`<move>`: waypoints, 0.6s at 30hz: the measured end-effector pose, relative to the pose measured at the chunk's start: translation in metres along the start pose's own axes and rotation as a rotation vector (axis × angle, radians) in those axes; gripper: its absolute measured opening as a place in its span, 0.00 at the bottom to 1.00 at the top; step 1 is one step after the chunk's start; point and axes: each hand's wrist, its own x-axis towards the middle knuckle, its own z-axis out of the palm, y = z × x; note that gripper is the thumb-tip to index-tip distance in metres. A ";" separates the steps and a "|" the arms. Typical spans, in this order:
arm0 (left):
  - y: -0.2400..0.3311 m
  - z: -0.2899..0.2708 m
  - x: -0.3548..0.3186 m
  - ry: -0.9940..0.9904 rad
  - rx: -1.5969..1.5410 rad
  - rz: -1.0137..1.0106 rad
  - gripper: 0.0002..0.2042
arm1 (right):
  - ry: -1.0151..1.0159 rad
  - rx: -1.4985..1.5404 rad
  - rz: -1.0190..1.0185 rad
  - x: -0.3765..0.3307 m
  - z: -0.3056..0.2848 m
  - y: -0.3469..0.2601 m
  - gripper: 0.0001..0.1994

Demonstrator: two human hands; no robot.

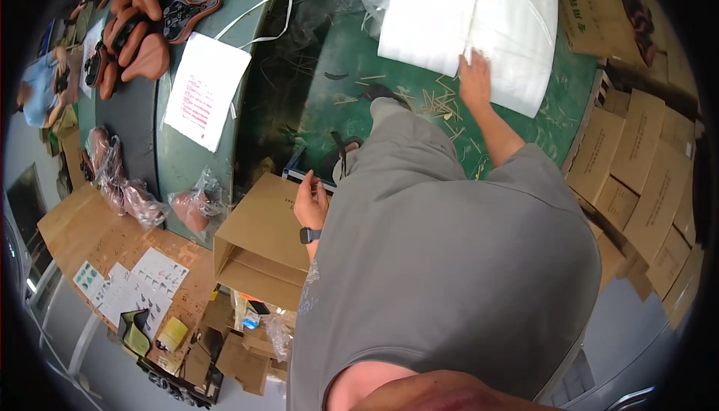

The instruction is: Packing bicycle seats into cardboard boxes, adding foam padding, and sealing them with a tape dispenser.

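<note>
Some white, flat, rectangular sheeting (517, 52) appears laid out, unlifted, on the green floor (547, 138); right hand (476, 81) at its near edge, grip unclear; left hand (308, 205) seemingly empty, fingers loosely parted.

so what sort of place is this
Probably a factory packing area, perhaps for bicycle saddles: brown saddles lie piled at the upper left, a brown item in a clear plastic bag lies nearer, and cardboard boxes are stacked on the right.
</note>
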 end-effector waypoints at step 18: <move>0.078 -0.135 0.070 -0.033 -0.133 0.496 0.17 | -0.237 1.285 0.476 -0.005 -0.306 0.005 0.20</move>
